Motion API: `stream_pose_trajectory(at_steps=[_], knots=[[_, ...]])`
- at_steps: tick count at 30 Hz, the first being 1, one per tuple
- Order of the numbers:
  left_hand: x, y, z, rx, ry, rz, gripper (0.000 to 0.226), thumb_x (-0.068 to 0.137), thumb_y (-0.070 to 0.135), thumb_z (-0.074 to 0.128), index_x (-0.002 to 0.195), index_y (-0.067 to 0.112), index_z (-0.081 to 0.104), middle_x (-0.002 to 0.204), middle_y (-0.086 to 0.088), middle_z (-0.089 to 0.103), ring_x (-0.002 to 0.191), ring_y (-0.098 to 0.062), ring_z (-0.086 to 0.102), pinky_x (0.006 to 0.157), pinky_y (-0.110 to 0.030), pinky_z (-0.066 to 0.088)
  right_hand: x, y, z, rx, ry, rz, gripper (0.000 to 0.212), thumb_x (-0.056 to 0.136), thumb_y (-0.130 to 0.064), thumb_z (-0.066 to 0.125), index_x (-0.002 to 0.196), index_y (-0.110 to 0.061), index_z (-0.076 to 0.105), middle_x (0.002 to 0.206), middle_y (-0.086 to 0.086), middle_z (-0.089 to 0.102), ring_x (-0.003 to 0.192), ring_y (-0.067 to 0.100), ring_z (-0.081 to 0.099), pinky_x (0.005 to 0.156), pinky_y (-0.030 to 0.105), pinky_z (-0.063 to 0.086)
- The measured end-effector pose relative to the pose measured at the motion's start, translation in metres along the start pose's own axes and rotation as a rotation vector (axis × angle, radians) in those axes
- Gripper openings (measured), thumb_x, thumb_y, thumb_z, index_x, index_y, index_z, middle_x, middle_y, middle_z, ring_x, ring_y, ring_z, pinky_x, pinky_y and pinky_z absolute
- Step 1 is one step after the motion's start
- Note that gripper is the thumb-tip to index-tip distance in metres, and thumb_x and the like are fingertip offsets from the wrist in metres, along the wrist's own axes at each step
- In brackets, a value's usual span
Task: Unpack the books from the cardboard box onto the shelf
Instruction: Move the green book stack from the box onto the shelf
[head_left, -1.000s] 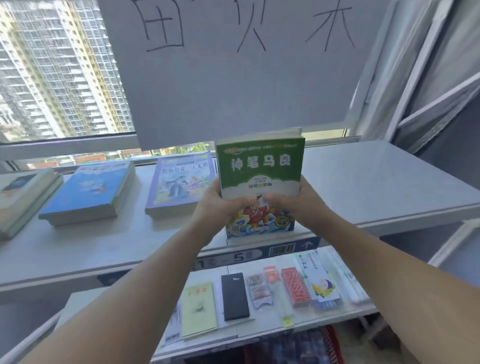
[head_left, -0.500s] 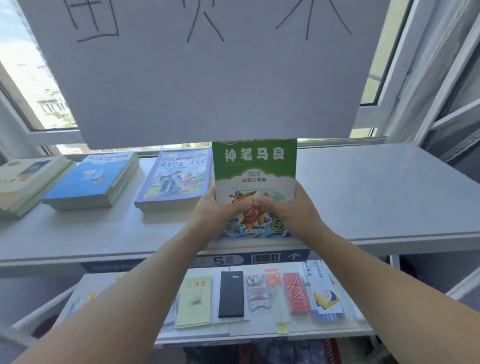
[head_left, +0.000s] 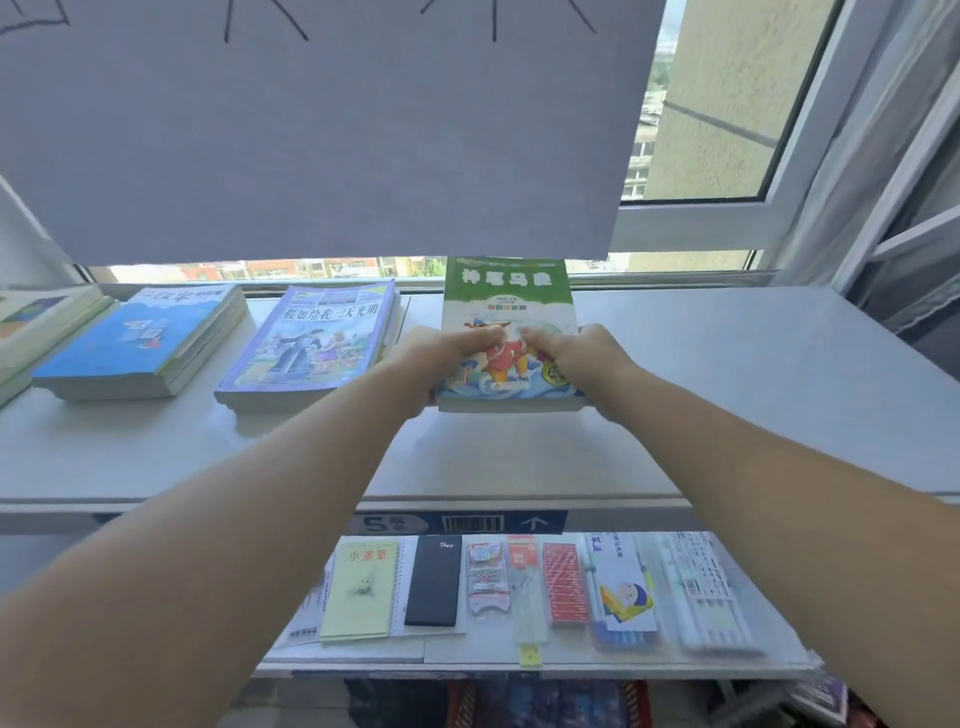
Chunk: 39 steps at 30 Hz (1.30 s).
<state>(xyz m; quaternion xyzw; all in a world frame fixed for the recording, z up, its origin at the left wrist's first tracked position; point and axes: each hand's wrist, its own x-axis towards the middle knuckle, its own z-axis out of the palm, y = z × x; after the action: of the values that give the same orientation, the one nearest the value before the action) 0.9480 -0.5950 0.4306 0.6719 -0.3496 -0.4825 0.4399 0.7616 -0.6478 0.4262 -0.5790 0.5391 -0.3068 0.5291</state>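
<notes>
At frame centre, left hand (head_left: 439, 358) and right hand (head_left: 582, 358) grip the green-topped paperback book (head_left: 506, 312) low over the pale grey shelf (head_left: 727, 389), long axis pointing windowward.

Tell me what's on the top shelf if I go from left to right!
Pale book stack at the left edge → blue book stack → purple-covered book stack → left hand → green book in both hands' grip → right hand → bare shelf.
</notes>
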Motion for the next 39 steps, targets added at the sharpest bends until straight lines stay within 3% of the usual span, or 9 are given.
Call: stream_pose_trajectory(at_steps=[4,8,11,14,18,20,23,27,39], knots=[[0.021,0.001,-0.005,0.101,0.136,-0.001,0.039,0.074,0.039,0.092,0.089,0.01,0.071,0.071,-0.004,0.065,0.048,-0.016,0.062,0.047,-0.022,0.046,0.012,-0.001,0.009,-0.104,-0.034,-0.013,0.026,0.091,-0.035,0.078,0.084,-0.015,0.063,0.098,0.01,0.074,0.079,0.023,0.065,0.069,0.032,0.048],[0.024,-0.014,-0.013,0.253,0.094,0.051,0.059,0.078,0.042,0.088,0.119,0.007,0.063,0.109,-0.008,0.069,0.092,-0.024,0.067,0.067,-0.028,0.045,0.015,0.008,0.019,-0.25,-0.041,-0.016,0.034,0.095,-0.039,0.075,0.112,-0.014,0.06,0.109,0.005,0.067,0.089,0.019,0.064,0.067,0.028,0.046],[0.021,-0.016,-0.013,0.316,0.136,0.108,0.054,0.079,0.042,0.086,0.116,0.009,0.066,0.107,-0.007,0.071,0.079,-0.015,0.062,0.059,-0.027,0.042,0.014,0.005,0.029,-0.243,0.001,0.001,0.046,0.096,-0.037,0.073,0.129,-0.01,0.056,0.129,0.009,0.066,0.105,0.023,0.066,0.085,0.034,0.054],[0.019,-0.015,-0.011,0.428,0.191,0.129,0.046,0.082,0.042,0.084,0.102,0.01,0.056,0.092,-0.006,0.056,0.066,-0.014,0.047,0.053,-0.031,0.033,0.009,0.003,0.038,-0.503,0.079,0.048,0.069,0.096,-0.052,0.067,0.145,-0.007,0.05,0.149,0.018,0.052,0.137,0.037,0.051,0.114,0.042,0.043],[0.015,-0.012,-0.014,0.404,0.158,0.116,0.067,0.088,0.041,0.079,0.137,0.004,0.053,0.087,0.001,0.052,0.09,-0.023,0.053,0.074,-0.032,0.042,0.006,0.002,0.036,-0.488,0.077,0.011,0.063,0.097,-0.049,0.066,0.139,-0.004,0.053,0.142,0.017,0.061,0.134,0.038,0.054,0.113,0.048,0.044],[0.009,-0.011,-0.017,0.435,0.154,0.125,0.068,0.091,0.041,0.076,0.14,0.002,0.051,0.082,0.002,0.05,0.083,-0.02,0.054,0.065,-0.03,0.041,0.003,-0.001,0.035,-0.524,0.093,-0.015,0.063,0.099,-0.05,0.063,0.141,-0.004,0.051,0.144,0.017,0.059,0.135,0.04,0.053,0.113,0.048,0.045],[-0.006,-0.005,-0.024,0.601,0.202,0.185,0.062,0.093,0.041,0.072,0.135,0.0,0.053,0.095,-0.005,0.059,0.078,-0.02,0.055,0.059,-0.029,0.038,-0.006,-0.014,0.033,-0.871,0.187,-0.19,0.069,0.098,-0.056,0.058,0.143,-0.005,0.048,0.146,0.017,0.053,0.137,0.04,0.046,0.11,0.045,0.04],[-0.036,0.005,-0.056,0.813,0.314,0.309,0.071,0.094,0.041,0.07,0.152,0.007,0.047,0.152,-0.013,0.055,0.138,-0.031,0.052,0.107,-0.039,0.043,-0.017,-0.042,0.05,-1.104,0.091,-0.493,0.069,0.097,-0.058,0.058,0.138,-0.003,0.054,0.14,0.018,0.056,0.134,0.038,0.048,0.108,0.044,0.04],[-0.206,-0.099,-0.266,0.777,0.729,-0.007,0.061,0.089,0.044,0.067,0.144,0.021,0.056,0.15,-0.002,0.059,0.136,-0.024,0.056,0.112,-0.042,0.045,-0.131,-0.069,0.296,-1.1,-0.416,-1.007,0.061,0.1,-0.051,0.055,0.144,-0.009,0.055,0.144,0.015,0.058,0.138,0.036,0.047,0.111,0.045,0.04]])
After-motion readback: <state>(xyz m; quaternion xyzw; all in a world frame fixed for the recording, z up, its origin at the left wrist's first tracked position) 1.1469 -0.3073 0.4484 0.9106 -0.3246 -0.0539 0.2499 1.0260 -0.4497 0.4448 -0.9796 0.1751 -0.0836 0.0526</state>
